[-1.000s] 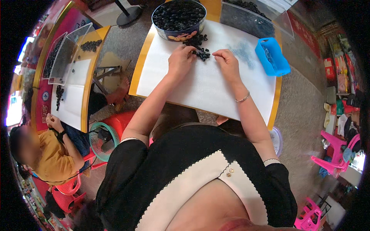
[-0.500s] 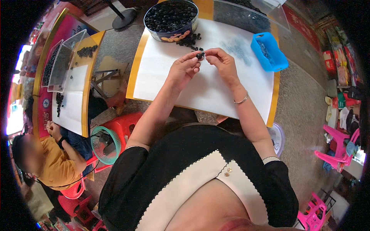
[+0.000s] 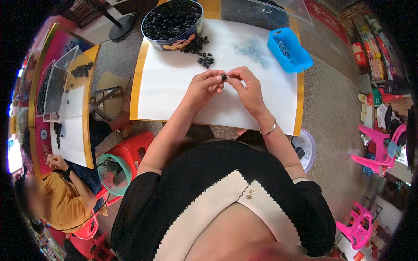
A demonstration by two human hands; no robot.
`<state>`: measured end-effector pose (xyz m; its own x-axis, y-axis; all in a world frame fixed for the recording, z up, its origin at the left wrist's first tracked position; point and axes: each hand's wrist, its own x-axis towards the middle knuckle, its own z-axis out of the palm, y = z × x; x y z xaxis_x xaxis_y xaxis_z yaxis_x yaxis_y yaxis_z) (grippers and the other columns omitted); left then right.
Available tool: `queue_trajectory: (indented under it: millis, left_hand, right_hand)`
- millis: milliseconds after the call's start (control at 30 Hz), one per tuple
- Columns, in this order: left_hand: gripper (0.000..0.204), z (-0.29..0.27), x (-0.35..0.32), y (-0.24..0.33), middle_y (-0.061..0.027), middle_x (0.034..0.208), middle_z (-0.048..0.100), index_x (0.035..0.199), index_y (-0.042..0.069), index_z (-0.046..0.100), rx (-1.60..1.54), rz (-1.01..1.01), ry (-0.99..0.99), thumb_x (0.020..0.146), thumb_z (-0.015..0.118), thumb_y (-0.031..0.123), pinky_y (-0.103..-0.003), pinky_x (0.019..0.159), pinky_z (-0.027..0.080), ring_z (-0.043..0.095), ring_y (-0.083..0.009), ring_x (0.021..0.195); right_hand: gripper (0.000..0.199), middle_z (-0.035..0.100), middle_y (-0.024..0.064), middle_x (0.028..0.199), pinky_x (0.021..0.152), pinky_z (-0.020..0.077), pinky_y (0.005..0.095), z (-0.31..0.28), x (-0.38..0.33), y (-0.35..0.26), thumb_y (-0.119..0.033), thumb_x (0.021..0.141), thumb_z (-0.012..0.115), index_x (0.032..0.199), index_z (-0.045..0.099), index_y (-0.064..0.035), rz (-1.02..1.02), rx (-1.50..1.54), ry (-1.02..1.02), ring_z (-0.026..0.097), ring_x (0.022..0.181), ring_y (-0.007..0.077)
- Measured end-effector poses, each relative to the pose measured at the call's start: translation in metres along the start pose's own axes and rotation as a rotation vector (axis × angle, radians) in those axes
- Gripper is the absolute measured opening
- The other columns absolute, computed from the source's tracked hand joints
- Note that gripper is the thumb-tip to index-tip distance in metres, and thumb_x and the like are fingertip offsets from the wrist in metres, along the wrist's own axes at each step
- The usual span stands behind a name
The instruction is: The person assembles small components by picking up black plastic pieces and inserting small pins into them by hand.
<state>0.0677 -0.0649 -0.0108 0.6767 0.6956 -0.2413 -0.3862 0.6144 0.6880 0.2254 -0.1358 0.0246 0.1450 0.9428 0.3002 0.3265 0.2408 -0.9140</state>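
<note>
- While both hands meet above it, the desk (image 3: pixel 136 98) spreads in front of the person; its yellow edges show on the left and right.
- Most of its top lies under a white sheet (image 3: pixel 170 89); the forearms cross the near edge.
- To the left stands a second desk (image 3: pixel 94 54), which carries another white sheet, clear boxes and small dark groups of beads; a co-worker in a yellow top (image 3: pixel 65 202) sits at its near end, hands together.
- At the far edge of the nearer desk is a clear box (image 3: pixel 257 17), with a dark mass showing through its wall.
- Left of that box stands a round tub (image 3: pixel 176 42), filled with black beads (image 3: pixel 172 19).
- Near the right edge sits a blue basket (image 3: pixel 301 65); small clear pieces lie inside it.
- The left hand (image 3: pixel 202 89) pinches a bead between thumb and fingers; the right hand (image 3: pixel 247 90) has its fingertips drawn together just beside it; whether they grip anything cannot be told.
- Between tub and basket lies a thin spread of bluish pieces (image 3: pixel 254 53).
- Just before the tub is a loose heap of black beads (image 3: pixel 205 60).
- Smallest is the dark bead (image 3: pixel 224 76) at the left fingertips, raised over the sheet.
</note>
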Motion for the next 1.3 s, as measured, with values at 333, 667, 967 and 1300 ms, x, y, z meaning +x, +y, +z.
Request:
queue_trajectory:
  millis: [333,667,967,1300]
  left_hand:
    - [0.023,-0.001,0.002,-0.002,-0.0148,0.092,0.062,0.106,-0.006,0.055,-0.166,0.003,-0.005,0.086,0.056,0.004,-0.021,0.06,0.051,0.058,-0.013,0.071]
    - [0.022,0.003,-0.001,0.001,-0.014,0.093,0.062,0.106,-0.005,0.055,-0.141,0.0,-0.002,0.087,0.055,0.006,-0.022,0.061,0.051,0.058,-0.0128,0.072]
    - [0.021,0.002,0.001,0.002,-0.0138,0.093,0.062,0.106,-0.005,0.056,-0.146,-0.01,0.003,0.087,0.055,0.005,-0.022,0.06,0.051,0.059,-0.0129,0.071]
    - [0.023,-0.002,0.005,-0.003,-0.0148,0.093,0.062,0.107,-0.005,0.056,-0.157,0.0,-0.014,0.086,0.056,0.005,-0.022,0.06,0.051,0.059,-0.0136,0.071]
  right_hand:
    - [0.011,0.057,0.0114,0.086,0.075,0.0435,0.0389,-0.069,0.007,0.054,-0.012,0.08,0.059,0.089,0.062,-0.0054,0.004,-0.738,0.294,0.055,0.086,0.0292]
    - [0.01,0.056,0.0102,0.088,0.076,0.0425,0.0389,-0.065,0.015,0.064,-0.014,0.079,0.061,0.087,0.062,-0.0072,-0.032,-0.692,0.224,0.053,0.087,0.0281]
    - [0.015,0.059,0.0099,0.086,0.071,0.0446,0.0335,-0.074,-0.009,0.057,-0.006,0.078,0.058,0.093,0.062,-0.0045,0.005,-0.689,0.215,0.057,0.078,0.0234]
    - [0.018,0.058,0.0102,0.084,0.072,0.0448,0.033,-0.078,-0.015,0.049,-0.012,0.077,0.063,0.092,0.062,-0.0028,0.028,-0.79,0.264,0.055,0.078,0.0234]
